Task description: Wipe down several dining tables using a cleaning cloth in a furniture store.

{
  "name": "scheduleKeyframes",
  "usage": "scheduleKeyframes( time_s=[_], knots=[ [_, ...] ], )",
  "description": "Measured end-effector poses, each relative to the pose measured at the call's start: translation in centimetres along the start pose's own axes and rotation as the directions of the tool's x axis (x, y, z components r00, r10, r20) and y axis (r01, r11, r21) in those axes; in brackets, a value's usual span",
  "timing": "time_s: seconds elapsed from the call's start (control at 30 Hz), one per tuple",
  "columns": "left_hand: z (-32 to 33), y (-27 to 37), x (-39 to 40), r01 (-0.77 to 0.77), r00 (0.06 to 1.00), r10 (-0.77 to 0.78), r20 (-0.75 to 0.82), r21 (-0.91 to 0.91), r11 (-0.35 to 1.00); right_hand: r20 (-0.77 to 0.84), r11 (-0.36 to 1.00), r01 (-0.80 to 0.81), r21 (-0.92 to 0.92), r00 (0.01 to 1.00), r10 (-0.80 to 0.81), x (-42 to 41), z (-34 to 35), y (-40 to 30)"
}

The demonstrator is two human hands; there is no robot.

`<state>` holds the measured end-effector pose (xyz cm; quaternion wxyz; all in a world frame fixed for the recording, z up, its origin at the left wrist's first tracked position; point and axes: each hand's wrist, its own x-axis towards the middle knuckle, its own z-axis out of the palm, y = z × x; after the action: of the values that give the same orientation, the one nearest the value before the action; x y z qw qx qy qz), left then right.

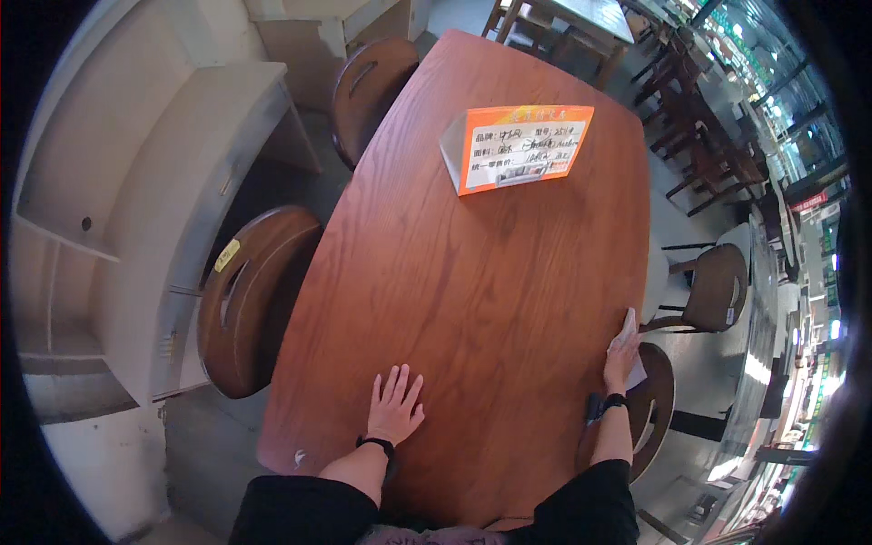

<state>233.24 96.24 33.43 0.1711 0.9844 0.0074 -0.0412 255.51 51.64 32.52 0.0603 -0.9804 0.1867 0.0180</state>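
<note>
A reddish-brown wooden table [477, 286] with curved sides stretches out in front of me. My left hand [395, 407] rests palm down on its near part, fingers apart and nothing in them. At the right edge, my right hand [620, 357] grips a white cloth or wipe [625, 330] against the table's rim. Part of the cloth is hidden by the hand. An orange-and-white folded sign [524, 146] with writing stands upright on the far half of the tabletop. Near the front left corner lies a small white scrap [299, 458].
Brown wooden chairs stand along the left side, one with a yellow tag [227, 255]. Close under my right forearm is another wooden chair [655, 402]. A pale desk unit [197, 157] runs along the left. More tables and chairs [715, 293] stand to the right and beyond.
</note>
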Motion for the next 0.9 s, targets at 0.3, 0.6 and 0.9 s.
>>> scheduleKeyframes(
  time_s=[0.3,0.6,0.9],
  knots=[
    [0.1,-0.4,-0.6,0.001,1.000,-0.002,0.015,0.035,0.999,-0.183,0.995,-0.100,0.022,0.978,0.102,-0.4,1.2,-9.2],
    [0.1,-0.2,-0.3,0.009,1.000,-0.009,0.007,0.033,0.999,-0.184,0.916,0.400,0.030,0.903,-0.389,-2.2,6.2,-24.8],
    [-0.1,-0.3,-0.6,0.016,1.000,-0.016,0.007,0.039,0.999,-0.141,0.615,0.756,0.225,0.650,-0.747,-12.2,6.4,-40.1]
  ],
)
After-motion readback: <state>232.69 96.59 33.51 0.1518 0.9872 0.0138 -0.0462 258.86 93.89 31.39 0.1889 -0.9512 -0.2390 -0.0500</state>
